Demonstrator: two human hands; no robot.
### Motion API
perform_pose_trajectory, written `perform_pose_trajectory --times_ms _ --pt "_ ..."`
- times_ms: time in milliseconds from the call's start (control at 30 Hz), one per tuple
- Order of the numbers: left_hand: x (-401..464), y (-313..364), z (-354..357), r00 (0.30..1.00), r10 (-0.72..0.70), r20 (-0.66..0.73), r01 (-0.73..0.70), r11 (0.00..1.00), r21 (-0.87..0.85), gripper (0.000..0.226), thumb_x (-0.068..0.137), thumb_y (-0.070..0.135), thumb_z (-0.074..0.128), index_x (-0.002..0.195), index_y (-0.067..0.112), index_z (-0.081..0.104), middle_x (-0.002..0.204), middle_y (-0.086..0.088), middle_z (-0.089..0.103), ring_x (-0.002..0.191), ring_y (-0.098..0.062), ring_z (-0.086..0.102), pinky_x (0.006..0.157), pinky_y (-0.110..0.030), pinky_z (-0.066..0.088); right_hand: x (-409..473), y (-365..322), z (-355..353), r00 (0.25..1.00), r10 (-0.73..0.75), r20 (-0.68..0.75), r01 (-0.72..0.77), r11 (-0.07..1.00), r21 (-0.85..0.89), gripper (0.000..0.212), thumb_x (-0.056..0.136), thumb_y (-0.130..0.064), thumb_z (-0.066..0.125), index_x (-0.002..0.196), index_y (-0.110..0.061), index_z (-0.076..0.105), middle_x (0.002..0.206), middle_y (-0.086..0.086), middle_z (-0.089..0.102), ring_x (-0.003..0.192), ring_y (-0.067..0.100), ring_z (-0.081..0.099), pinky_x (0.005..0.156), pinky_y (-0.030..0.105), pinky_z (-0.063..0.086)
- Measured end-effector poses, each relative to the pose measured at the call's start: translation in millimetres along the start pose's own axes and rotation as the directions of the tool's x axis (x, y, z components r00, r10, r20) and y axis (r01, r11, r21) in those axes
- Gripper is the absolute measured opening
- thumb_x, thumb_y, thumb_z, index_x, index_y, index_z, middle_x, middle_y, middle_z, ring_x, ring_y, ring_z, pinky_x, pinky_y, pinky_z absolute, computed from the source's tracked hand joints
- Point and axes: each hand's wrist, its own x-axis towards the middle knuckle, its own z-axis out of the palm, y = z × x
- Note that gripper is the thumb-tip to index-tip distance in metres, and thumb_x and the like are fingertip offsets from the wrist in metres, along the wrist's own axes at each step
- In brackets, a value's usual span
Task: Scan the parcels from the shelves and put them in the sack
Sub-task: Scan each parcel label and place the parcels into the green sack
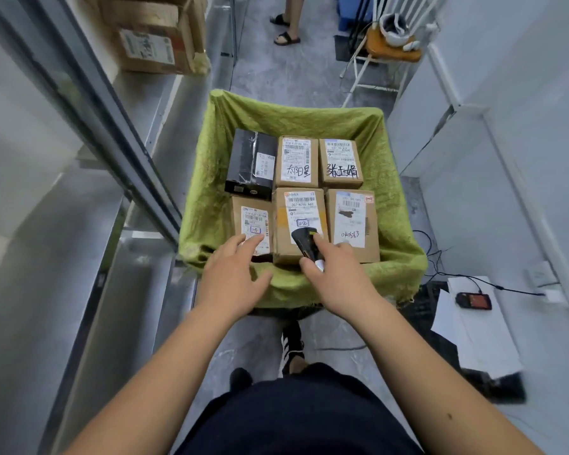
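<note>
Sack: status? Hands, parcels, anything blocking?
Right hand grips scanner over the middle front parcel. Left hand open, fingertips on front-left parcel. Six parcels in green sack. Nothing blocking.

Handwritten "040563" on near right parcel (352, 221); "2-2" on middle parcel (301, 221).

This is a parcel storage or sorting room. Metal shelves (138, 103) on the left carry cardboard boxes (155, 34), and a green sack (211, 205) on the concrete floor (276, 73) holds labelled parcels (298, 162) with barcodes.
</note>
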Motion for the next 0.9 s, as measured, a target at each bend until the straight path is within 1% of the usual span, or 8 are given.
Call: perform_pose_trajectory --times_ms 67,167,333,400,500,567,700,900 --pt "-17.4 -5.8 -3.3 1.0 0.01 -0.008 -0.01 1.0 -0.004 0.069 0.094 0.048 0.069 0.157 0.034 0.043 0.162 0.001 0.039 0.149 -0.022 0.035 0.123 -0.044 0.031 -12.5 -5.1 6.2 1.0 0.001 0.018 0.0 0.999 -0.034 0.063 0.103 -0.049 0.05 0.16 -0.029 0.031 0.132 0.013 0.047 0.114 0.036 0.058 0.096 0.041 0.049" --pt "-39.9 -12.4 -10.2 0.999 0.004 -0.038 -0.004 1.0 0.0 0.068 0.094 0.05 0.067 0.156 0.036 0.043 0.162 0.003 0.039 0.15 -0.021 0.034 0.124 -0.044 0.03 -28.7 -11.6 13.1 0.998 -0.039 0.043 0.041 0.998 -0.043 0.06 0.103 -0.048 0.049 0.158 -0.027 0.035 0.14 0.014 0.046 0.116 0.034 0.056 0.099 0.042 0.049" --pt "-74.6 -19.7 -22.1 0.99 -0.074 -0.118 0.081 0.995 0.054 0.07 0.092 0.056 0.064 0.156 0.041 0.041 0.16 0.005 0.041 0.149 -0.021 0.035 0.122 -0.049 0.031 -43.3 -19.0 20.6 0.988 -0.124 0.096 0.131 0.989 -0.066 0.065 0.104 -0.048 0.048 0.162 -0.029 0.028 0.146 0.013 0.041 0.123 0.033 0.055 0.101 0.041 0.048" --pt "-88.9 -22.8 -24.6 0.978 -0.139 -0.154 0.154 0.984 0.091 0.073 0.091 0.06 0.062 0.157 0.04 0.039 0.161 0.004 0.04 0.151 -0.022 0.033 0.124 -0.048 0.029 -47.3 -19.2 22.7 0.979 -0.165 0.121 0.175 0.981 -0.082 0.066 0.103 -0.049 0.048 0.163 -0.031 0.027 0.143 0.012 0.042 0.122 0.034 0.057 0.1 0.041 0.048" --pt "-116.5 -18.2 -21.2 0.947 -0.258 -0.191 0.281 0.954 0.104 0.077 0.09 0.063 0.06 0.16 0.04 0.035 0.166 0.001 0.035 0.155 -0.025 0.027 0.127 -0.047 0.024 -54.4 -11.1 24.0 0.953 -0.253 0.168 0.273 0.956 -0.11 0.065 0.102 -0.05 0.048 0.161 -0.032 0.028 0.129 0.009 0.043 0.11 0.036 0.06 0.097 0.042 0.051" --pt "-138.4 -6.2 -14.0 0.921 -0.326 -0.213 0.354 0.929 0.106 0.08 0.09 0.064 0.059 0.161 0.04 0.032 0.167 0.0 0.033 0.156 -0.026 0.024 0.127 -0.049 0.022 -59.6 -2.1 24.0 0.925 -0.318 0.209 0.347 0.929 -0.124 0.064 0.102 -0.051 0.048 0.16 -0.031 0.029 0.122 0.006 0.042 0.108 0.035 0.06 0.096 0.042 0.051" --pt "-192.6 26.8 12.8 0.848 -0.463 -0.26 0.501 0.86 0.103 0.08 0.092 0.064 0.057 0.162 0.037 0.03 0.168 -0.001 0.031 0.158 -0.027 0.02 0.128 -0.049 0.02 -76.6 21.2 28.0 0.851 -0.426 0.308 0.483 0.865 -0.137 0.067 0.102 -0.053 0.046 0.162 -0.032 0.025 0.135 0.013 0.043 0.114 0.039 0.056 0.1 0.048 0.05" --pt "-285.4 70.6 65.4 0.682 -0.67 -0.294 0.706 0.708 0.025 0.081 0.091 0.065 0.06 0.162 0.04 0.03 0.168 0.0 0.03 0.159 -0.025 0.019 0.128 -0.049 0.019 -121.3 58.0 46.6 0.702 -0.539 0.464 0.655 0.744 -0.127 0.067 0.103 -0.053 0.044 0.163 -0.033 0.022 0.136 0.013 0.04 0.113 0.041 0.054 0.096 0.048 0.05"
